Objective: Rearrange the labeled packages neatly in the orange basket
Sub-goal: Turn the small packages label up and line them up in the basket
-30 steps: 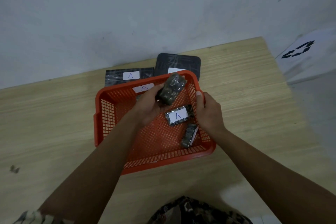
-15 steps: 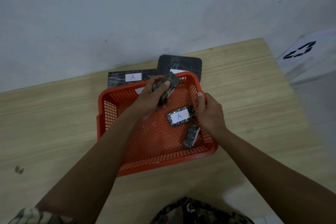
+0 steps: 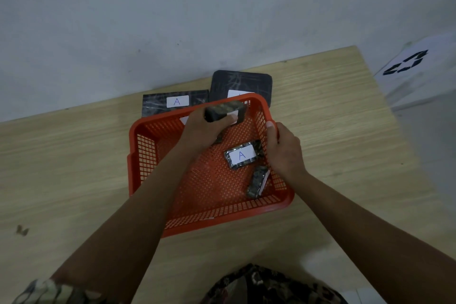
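Observation:
An orange mesh basket (image 3: 148, 153) sits on the wooden table. My left hand (image 3: 204, 128) holds a dark wrapped package (image 3: 225, 110) on its edge near the basket's far wall. My right hand (image 3: 283, 150) grips the basket's right rim. On the basket floor lies a shiny package with a white "A" label (image 3: 241, 155). Another small package (image 3: 257, 181) stands on its side against the right wall. Part of a further package shows under my left hand.
Behind the basket, against the white wall, lie a flat dark package labelled "A" (image 3: 176, 102) and a rounded black tray (image 3: 243, 82) with a white label. The table's right edge (image 3: 385, 111) is close; a white sheet with a black symbol (image 3: 407, 64) lies beyond it.
My left hand has turned the held package from flat-facing to edge-on and moved it toward the basket's far wall. My right hand has stayed on the rim.

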A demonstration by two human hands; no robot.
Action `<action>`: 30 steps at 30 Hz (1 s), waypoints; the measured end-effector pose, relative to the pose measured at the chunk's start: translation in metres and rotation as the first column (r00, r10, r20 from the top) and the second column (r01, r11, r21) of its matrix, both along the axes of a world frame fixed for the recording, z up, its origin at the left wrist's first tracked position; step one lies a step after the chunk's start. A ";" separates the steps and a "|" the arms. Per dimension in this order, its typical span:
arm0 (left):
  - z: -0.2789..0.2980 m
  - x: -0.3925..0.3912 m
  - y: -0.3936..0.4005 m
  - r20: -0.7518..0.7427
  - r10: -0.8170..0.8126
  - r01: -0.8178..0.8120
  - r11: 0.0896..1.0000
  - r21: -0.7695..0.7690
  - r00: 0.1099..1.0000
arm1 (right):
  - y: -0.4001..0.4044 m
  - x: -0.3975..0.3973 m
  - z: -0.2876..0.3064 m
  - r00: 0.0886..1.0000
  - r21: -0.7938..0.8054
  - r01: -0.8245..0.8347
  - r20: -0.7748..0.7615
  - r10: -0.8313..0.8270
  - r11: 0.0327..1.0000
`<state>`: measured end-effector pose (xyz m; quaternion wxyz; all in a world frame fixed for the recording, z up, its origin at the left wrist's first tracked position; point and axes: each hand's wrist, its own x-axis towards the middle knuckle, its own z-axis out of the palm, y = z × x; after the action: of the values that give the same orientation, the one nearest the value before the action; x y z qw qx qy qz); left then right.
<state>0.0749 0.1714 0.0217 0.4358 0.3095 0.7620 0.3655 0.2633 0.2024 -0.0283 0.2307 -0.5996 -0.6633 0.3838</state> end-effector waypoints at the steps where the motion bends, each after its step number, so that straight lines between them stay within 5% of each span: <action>1: -0.001 -0.001 0.000 -0.001 0.035 -0.035 0.998 0.052 0.999 | 0.000 0.000 0.000 1.000 -0.001 0.001 0.002 -0.001 1.000; 7: -0.005 -0.008 -0.004 0.325 0.265 -0.340 0.919 0.200 0.908 | 0.000 0.001 -0.001 1.000 0.001 0.003 -0.004 -0.003 1.000; 9: -0.007 -0.009 -0.006 0.318 0.244 -0.325 0.916 0.234 0.916 | 0.000 0.000 -0.001 1.000 0.000 0.006 -0.002 -0.006 1.000; 18: -0.024 0.002 -0.009 -0.092 -0.077 0.091 0.983 0.159 0.993 | 0.000 0.002 0.001 1.000 -0.024 0.002 -0.012 -0.002 1.000; 22: -0.041 0.002 0.001 -0.388 -0.327 0.394 0.913 0.106 0.862 | 0.000 0.002 0.000 1.000 -0.022 0.008 -0.028 -0.009 1.000; 30: -0.057 -0.004 0.032 -0.462 -0.439 0.531 0.844 0.083 0.771 | 0.000 0.001 -0.003 0.999 -0.011 0.019 -0.044 -0.019 1.000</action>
<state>0.0707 0.2033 -0.0352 0.3036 0.6124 0.6889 0.2413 0.2641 0.2027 -0.0315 0.2459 -0.5984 -0.6502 0.3983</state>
